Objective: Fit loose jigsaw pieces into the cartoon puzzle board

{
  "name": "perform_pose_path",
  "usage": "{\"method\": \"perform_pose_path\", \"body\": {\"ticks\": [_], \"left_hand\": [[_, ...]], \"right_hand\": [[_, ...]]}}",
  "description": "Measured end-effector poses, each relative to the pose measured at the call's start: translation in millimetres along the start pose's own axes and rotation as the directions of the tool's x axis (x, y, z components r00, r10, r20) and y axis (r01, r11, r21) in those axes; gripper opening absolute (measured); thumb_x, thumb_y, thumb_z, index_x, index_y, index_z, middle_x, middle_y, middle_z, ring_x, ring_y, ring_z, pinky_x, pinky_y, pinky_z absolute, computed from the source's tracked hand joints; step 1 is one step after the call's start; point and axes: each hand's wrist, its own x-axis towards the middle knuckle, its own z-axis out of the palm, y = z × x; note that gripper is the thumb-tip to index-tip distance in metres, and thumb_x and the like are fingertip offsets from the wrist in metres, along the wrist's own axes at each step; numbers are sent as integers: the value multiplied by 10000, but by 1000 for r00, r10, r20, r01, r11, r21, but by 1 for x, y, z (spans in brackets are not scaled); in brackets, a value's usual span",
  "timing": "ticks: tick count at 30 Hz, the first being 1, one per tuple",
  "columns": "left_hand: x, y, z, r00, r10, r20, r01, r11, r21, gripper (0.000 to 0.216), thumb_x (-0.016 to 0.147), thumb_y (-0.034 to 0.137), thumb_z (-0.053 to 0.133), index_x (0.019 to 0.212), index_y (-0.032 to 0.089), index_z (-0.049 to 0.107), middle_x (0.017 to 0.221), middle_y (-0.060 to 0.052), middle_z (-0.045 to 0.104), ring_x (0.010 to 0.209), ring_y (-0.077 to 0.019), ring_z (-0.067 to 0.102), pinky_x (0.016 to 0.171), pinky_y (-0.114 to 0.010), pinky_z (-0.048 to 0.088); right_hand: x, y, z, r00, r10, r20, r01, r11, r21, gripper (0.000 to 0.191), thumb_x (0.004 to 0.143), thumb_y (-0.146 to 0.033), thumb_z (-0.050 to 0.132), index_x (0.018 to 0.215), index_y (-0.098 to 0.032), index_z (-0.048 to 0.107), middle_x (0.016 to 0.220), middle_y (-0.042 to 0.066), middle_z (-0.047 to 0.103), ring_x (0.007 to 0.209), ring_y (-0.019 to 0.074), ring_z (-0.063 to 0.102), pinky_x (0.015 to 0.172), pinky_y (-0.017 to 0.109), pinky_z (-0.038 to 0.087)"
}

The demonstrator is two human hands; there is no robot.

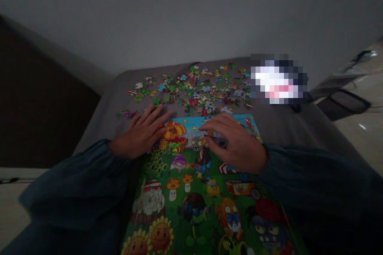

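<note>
A large cartoon jigsaw picture lies before me, mostly green with a blue strip at its far edge. My left hand rests palm down over its far left corner, fingers stretched and slightly spread, holding nothing. Over the far right part, my right hand is curled with thumb and forefinger in a pinch. A small puzzle piece shows between those fingers, partly hidden and hard to tell from the picture under it. Loose puzzle pieces lie scattered just beyond the far edge.
A grey cloth covers the surface under the puzzle. A few pieces lie apart near my left fingers. At the far right sits a pixelated bright object. A pale wall rises behind, and a dark panel stands at left.
</note>
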Motion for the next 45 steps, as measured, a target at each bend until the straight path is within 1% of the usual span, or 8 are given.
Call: {"method": "perform_pose_path", "body": {"ticks": [6,12,22,28,34,38,42,45], "left_hand": [[-4,8,-5,986,137,-93,-139,990,-12,652,1012,588,99,1580,271,148,1654,-41,41,1514,-310,11,1177,-564,149],[-15,28,-4,962,261,75,-261,965,-17,660,1016,580,101,1585,250,52,1642,-45,80,1510,-286,95,1194,-526,116],[-19,30,-3,976,189,112,-192,981,19,621,1026,536,59,1581,261,25,1640,-20,33,1514,-257,91,1190,-541,90],[-18,26,2,985,164,58,-166,986,30,685,1010,599,108,1580,231,9,1637,-53,86,1509,-270,122,1191,-524,123],[-17,14,-1,987,136,81,-138,990,28,652,1018,560,69,1584,236,67,1641,-49,74,1509,-284,106,1184,-547,152],[-13,8,-7,998,67,17,-69,995,77,606,1032,473,86,1578,221,163,1640,-41,130,1512,-276,99,1186,-558,140],[-10,8,-12,998,38,-51,-35,998,58,580,1027,421,132,1555,216,257,1630,-43,203,1508,-291,122,1179,-560,183],[-11,10,-11,995,92,-40,-92,996,23,598,1028,450,134,1550,191,269,1629,-68,206,1504,-281,149,1187,-524,204]], "right_hand": [[-4,9,-2,982,59,181,-24,981,-192,321,888,-301,624,1184,-179,652,1265,124,592,1209,311,458,988,504,414],[-1,8,-10,960,131,249,-64,964,-259,314,855,-363,693,1100,-168,692,1146,118,608,1099,299,489,942,479,416],[-1,12,-3,955,143,259,-106,982,-154,205,905,-280,653,1094,-223,711,1116,81,636,1054,257,507,917,428,401],[-2,12,-3,966,163,199,-115,966,-233,250,863,-343,703,1067,-197,706,1119,96,616,1029,273,489,906,436,400],[-3,11,0,962,83,261,-43,987,-157,216,923,-260,625,1119,-254,717,1104,76,631,1033,255,491,904,419,403],[-2,6,5,970,-11,244,40,993,-112,260,977,-214,521,1162,-239,702,1117,58,666,1007,238,498,903,409,406],[-3,2,4,988,2,154,34,972,-231,312,935,-376,602,1144,-165,697,1108,105,659,1017,273,502,912,443,409],[-5,-2,2,980,62,187,4,942,-336,367,866,-465,674,1082,-172,721,1068,121,644,1010,305,495,881,466,410]]}}
